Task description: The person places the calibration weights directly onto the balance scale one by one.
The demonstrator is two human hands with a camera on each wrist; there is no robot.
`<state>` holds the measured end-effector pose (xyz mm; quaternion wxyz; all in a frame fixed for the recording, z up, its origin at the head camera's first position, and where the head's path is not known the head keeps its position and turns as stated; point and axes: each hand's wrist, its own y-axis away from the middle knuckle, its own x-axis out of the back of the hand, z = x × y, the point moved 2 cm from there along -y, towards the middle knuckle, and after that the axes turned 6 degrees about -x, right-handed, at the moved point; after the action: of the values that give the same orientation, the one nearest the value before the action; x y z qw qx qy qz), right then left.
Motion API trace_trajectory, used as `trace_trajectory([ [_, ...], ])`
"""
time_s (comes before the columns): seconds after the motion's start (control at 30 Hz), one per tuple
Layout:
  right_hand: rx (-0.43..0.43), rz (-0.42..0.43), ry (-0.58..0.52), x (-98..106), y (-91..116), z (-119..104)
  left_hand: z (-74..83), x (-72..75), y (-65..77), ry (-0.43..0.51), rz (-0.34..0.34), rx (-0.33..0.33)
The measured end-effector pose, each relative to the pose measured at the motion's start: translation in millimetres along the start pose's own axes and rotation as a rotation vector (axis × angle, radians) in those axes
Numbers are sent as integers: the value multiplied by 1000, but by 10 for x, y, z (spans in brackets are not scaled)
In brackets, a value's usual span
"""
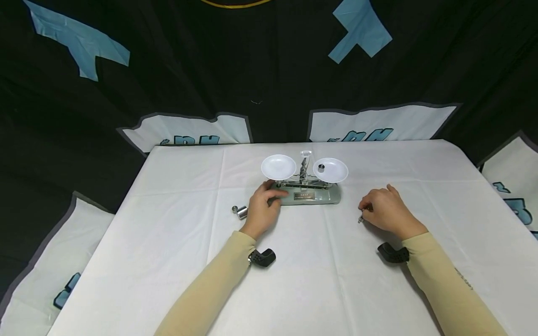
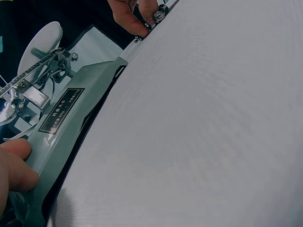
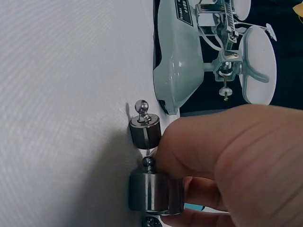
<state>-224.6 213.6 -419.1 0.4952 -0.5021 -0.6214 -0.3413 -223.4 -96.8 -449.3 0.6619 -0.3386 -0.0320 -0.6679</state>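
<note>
A pale green balance scale (image 1: 311,196) stands towards the far side of the table, with two white pans. My left hand (image 1: 263,208) grips the left end of its base, fingertips (image 2: 21,179) lying on the green casing. A small metal weight (image 1: 321,168) sits in the right pan (image 1: 336,176). To the right of the scale, my right hand (image 1: 387,212) has thumb and fingers curled in at a group of metal weights. One knobbed weight (image 3: 145,130) stands by the thumb, and a wider weight (image 3: 148,191) is in front of the fingers, which are partly hidden.
Left of my left hand are a larger metal weight (image 1: 242,213) and a smaller one (image 1: 234,209). The left pan (image 1: 278,167) holds nothing. A white cloth (image 1: 294,289) covers the table, and a dark curtain (image 1: 269,70) hangs behind it.
</note>
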Motion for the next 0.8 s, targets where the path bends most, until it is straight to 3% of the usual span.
trace_trajectory([
  [0.43,8,81,-21,17,39,16,-26,-17,-1,-12,5,-12],
  [0.8,-27,132,-257,-3,30,96,-34,-16,-8,-10,2,-1],
])
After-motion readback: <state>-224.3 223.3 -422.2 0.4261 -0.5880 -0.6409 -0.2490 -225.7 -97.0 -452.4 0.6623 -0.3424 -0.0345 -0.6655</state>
